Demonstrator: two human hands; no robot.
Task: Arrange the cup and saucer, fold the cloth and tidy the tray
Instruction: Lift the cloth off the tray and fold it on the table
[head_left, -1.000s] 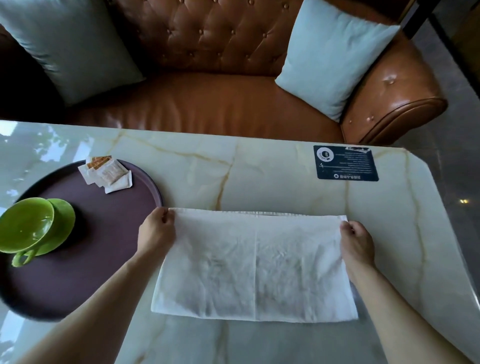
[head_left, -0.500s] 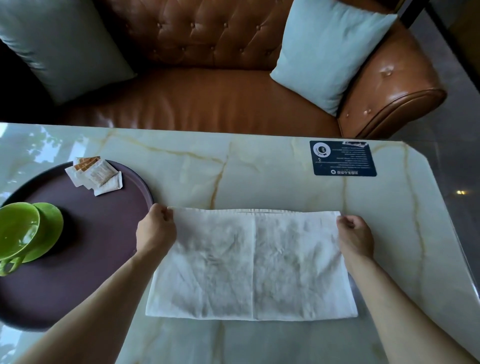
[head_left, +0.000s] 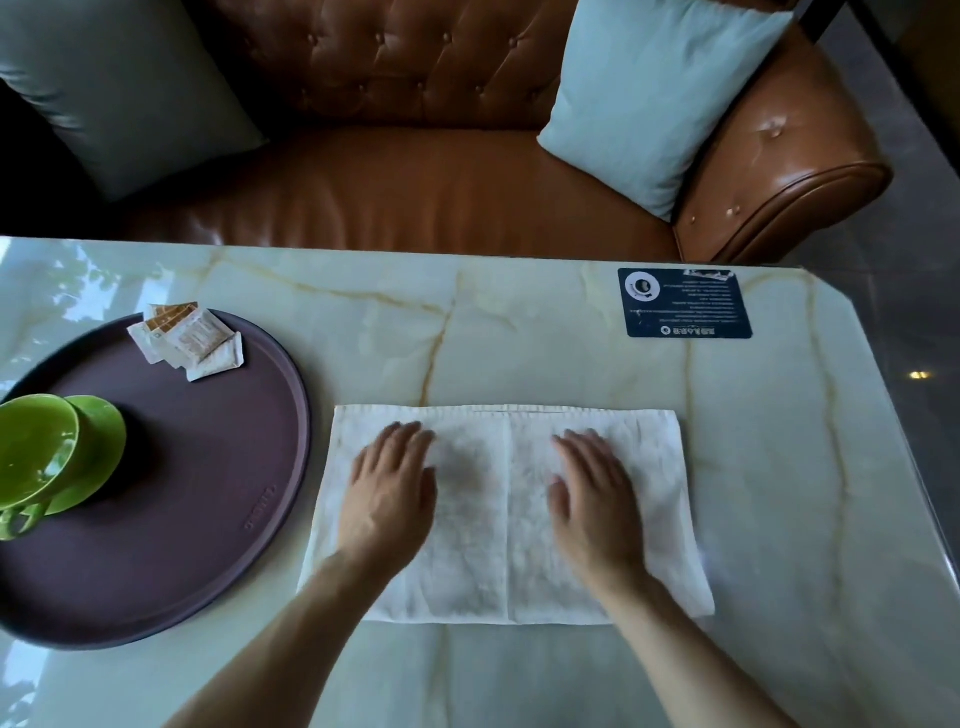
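A white cloth (head_left: 506, 457), folded into a wide rectangle with a crease down its middle, lies flat on the marble table. My left hand (head_left: 392, 488) rests palm down on its left half, fingers spread. On the right half lies my right hand (head_left: 595, 491), also flat and open. To the left is a round dark purple tray (head_left: 218, 519). A green cup (head_left: 31, 452) sits tilted on a green saucer (head_left: 101, 441) at the tray's left side, handle toward me. Several sugar packets (head_left: 189, 340) lie at the tray's far edge.
A dark blue card (head_left: 684, 303) lies at the table's (head_left: 519, 338) far right. Behind the table stands a brown leather sofa (head_left: 415, 187) with two pale cushions (head_left: 654, 88). The table's right corner is cut off diagonally.
Both hands have let go of the cloth's far corners and moved inward onto its top, now lying flat on it. The cloth stays folded in place.
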